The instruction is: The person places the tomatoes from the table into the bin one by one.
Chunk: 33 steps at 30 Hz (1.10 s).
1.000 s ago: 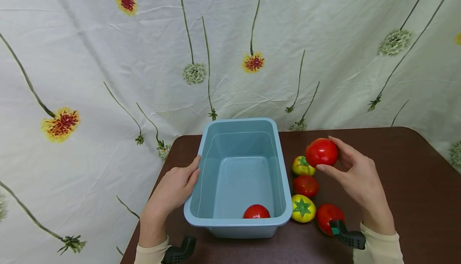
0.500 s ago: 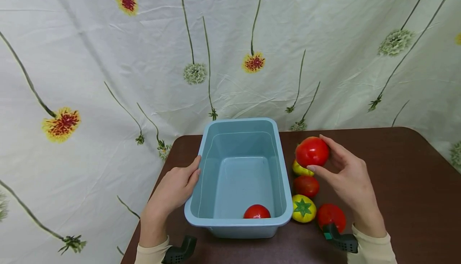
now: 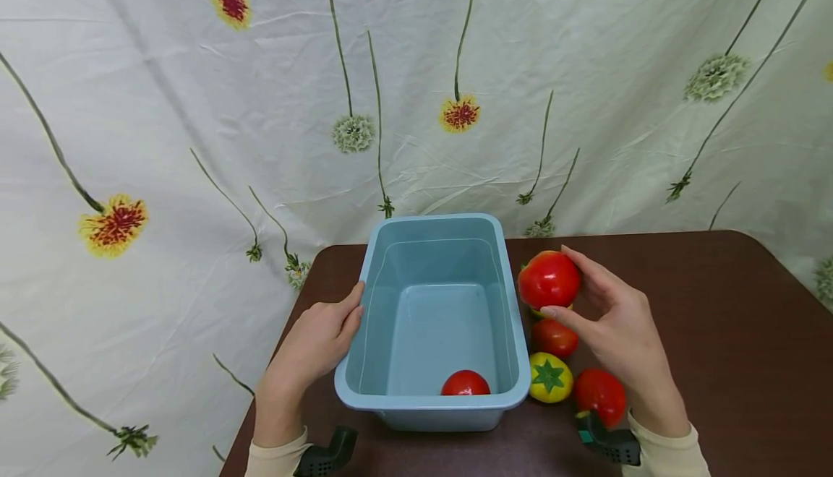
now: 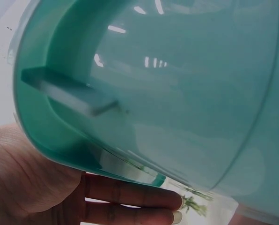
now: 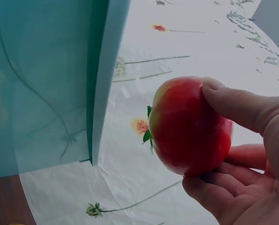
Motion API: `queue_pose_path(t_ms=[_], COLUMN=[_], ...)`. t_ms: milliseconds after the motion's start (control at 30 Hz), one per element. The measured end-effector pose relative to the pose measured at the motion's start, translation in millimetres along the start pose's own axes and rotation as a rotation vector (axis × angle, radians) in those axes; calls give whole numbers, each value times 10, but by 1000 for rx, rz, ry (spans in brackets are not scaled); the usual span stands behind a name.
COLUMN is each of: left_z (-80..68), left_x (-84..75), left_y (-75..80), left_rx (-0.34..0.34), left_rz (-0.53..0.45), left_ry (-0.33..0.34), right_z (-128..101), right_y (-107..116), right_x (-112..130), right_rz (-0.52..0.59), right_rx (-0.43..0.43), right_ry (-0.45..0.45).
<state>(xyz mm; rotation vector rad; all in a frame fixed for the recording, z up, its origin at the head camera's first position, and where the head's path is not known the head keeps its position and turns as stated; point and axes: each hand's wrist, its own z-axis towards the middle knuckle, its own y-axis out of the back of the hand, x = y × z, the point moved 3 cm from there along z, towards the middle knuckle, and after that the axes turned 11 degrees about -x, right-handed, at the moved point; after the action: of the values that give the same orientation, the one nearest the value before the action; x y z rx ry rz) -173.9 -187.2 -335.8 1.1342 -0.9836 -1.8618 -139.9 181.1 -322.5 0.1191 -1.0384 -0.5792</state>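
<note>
A red tomato (image 3: 549, 280) hangs in the air by the right rim of a light-blue plastic bin (image 3: 432, 400). My right hand (image 3: 618, 329) pinches it between thumb and fingers, and its green leafy top (image 5: 147, 136) faces the bin in the right wrist view. My left hand (image 3: 312, 340) holds the bin's left rim; in the left wrist view its fingers (image 4: 130, 192) lie under that rim. Inside the bin, at the near right, sits another red tomato (image 3: 465, 383), partly hidden by the front rim.
Right of the bin lie a red tomato (image 3: 554, 338), a yellow one with a green star-shaped top (image 3: 549, 378) and a larger red one (image 3: 600, 394). Another yellow one is mostly hidden behind the held tomato. A flowered cloth (image 3: 416, 87) hangs behind the brown table (image 3: 735, 332).
My right hand has moved left with the tomato, bringing it close to the bin's right rim and over the far yellow one. My left hand and the bin have stayed in place.
</note>
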Motion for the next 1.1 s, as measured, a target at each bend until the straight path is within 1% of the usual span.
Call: queue_pose_path(t_ms=[133, 333, 567, 667, 1100], left_z=[-1, -8, -8, -2, -1], left_x=[1, 5, 7, -1, -9], left_y=[0, -8, -5, 2, 4], left_rx=[0, 9, 5, 9, 13], left_rz=[-3, -9, 1, -2, -2], left_ry=[2, 18, 15, 16, 18], right_z=[-14, -40, -77, -87, -123], right_y=[-53, -164, -284, -318, -404], right_x=[49, 110, 153, 166, 167], right_rz=[6, 61, 63, 71, 95], right_rx=[26, 82, 124, 133, 163], right_ry=[19, 35, 74, 86, 89])
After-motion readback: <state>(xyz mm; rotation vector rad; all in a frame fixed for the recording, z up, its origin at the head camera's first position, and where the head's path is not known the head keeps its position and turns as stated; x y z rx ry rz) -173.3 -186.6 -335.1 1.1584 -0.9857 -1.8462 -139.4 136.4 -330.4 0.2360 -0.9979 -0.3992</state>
